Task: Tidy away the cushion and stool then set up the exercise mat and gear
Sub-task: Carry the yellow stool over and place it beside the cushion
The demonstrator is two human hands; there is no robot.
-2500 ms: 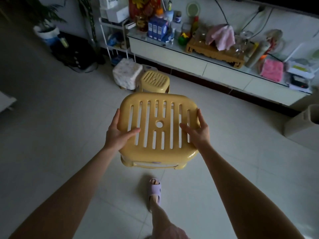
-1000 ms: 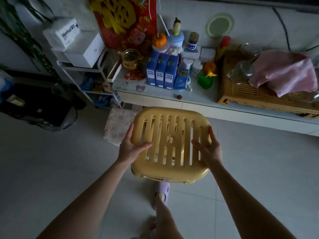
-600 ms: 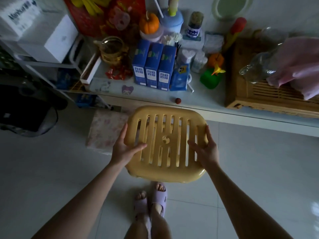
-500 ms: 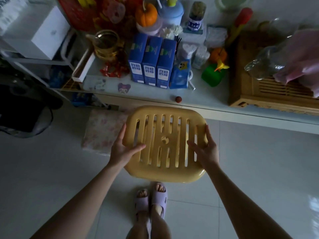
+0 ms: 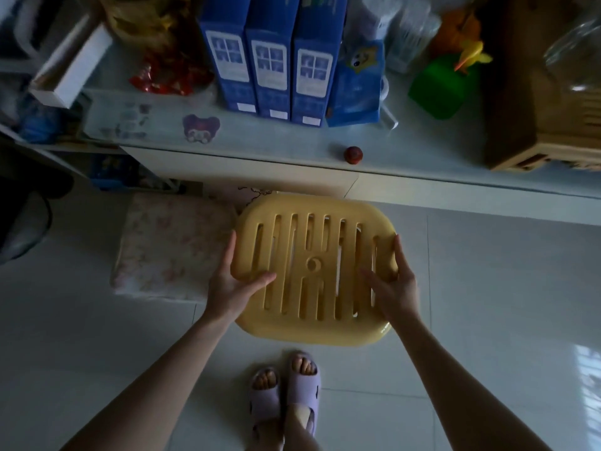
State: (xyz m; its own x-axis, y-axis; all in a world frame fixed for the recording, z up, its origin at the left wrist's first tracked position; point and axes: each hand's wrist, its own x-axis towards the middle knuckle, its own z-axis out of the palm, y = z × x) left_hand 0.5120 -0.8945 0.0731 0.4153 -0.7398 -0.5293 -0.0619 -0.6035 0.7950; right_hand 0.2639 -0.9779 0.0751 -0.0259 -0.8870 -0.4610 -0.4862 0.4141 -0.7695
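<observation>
Clasping the stool point(image 5: 309, 332), left hand point(image 5: 232, 286) and right hand point(image 5: 395, 284) flank its edges.

Single head-worn view, wide-angle, pitched steeply down over the floor. Near edge catches the slippers point(image 5: 265, 397), far edge the cabinet top point(image 5: 286, 141) — the stool point(image 5: 312, 271) sits close, mid-frame.

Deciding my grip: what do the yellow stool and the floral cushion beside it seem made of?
Yellow stool: looks like moulded plastic, smooth and slightly glossy, with cut slots and rounded edges. Floral cushion: seems printed fabric, matte and puffy; filling unseen.
</observation>
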